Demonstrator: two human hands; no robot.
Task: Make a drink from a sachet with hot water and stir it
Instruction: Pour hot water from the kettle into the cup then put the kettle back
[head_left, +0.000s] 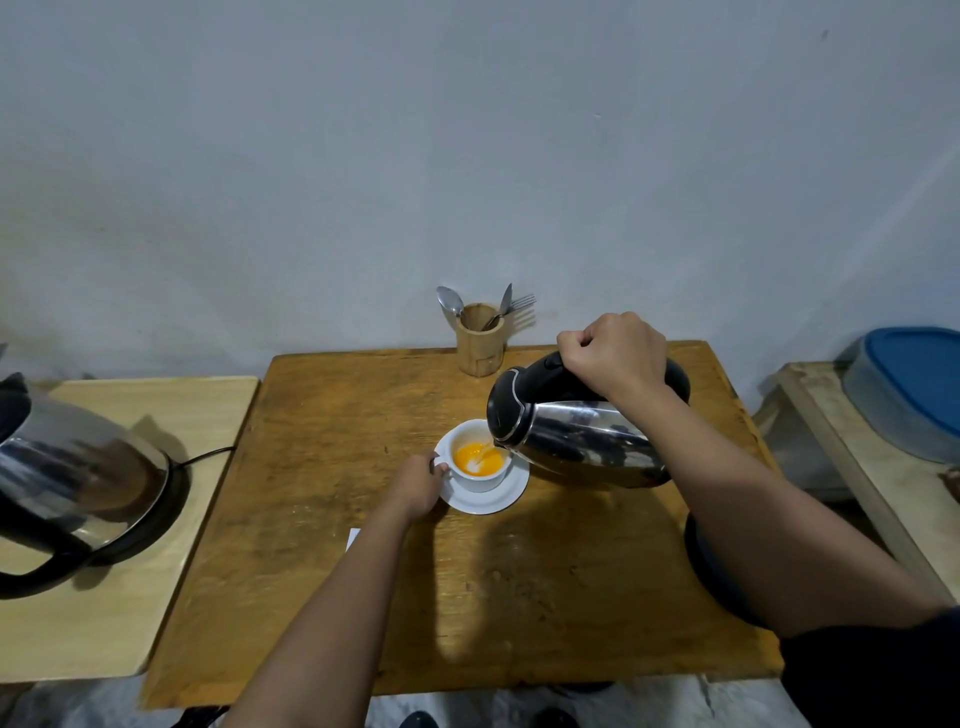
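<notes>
Room: pale blue-grey wall (467, 156) is rising behind our worn, scuffed wooden table (322, 519).
Pour: we are tilting the steel kettle with the black lid and handle (571, 431), spout down over the white ceramic cup (480, 460), where orange liquid is swirling.
Right hand (615, 353): fingers are clamped round the kettle handle.
Left hand (418, 483): fingers are pinching together on the cup handle, steadying the cup on its white saucer (498, 496).
Key relation: the round wooden holder with metal spoons and a fork (480, 343) is standing upright beyond the cup, handles down, closer to the right hand, which is busy.
Judgement: we are probably midway; stirring is not yet done.
Surroundings: a second steel kettle on its black base (78, 473) is sitting on the lighter side table (156, 597).
</notes>
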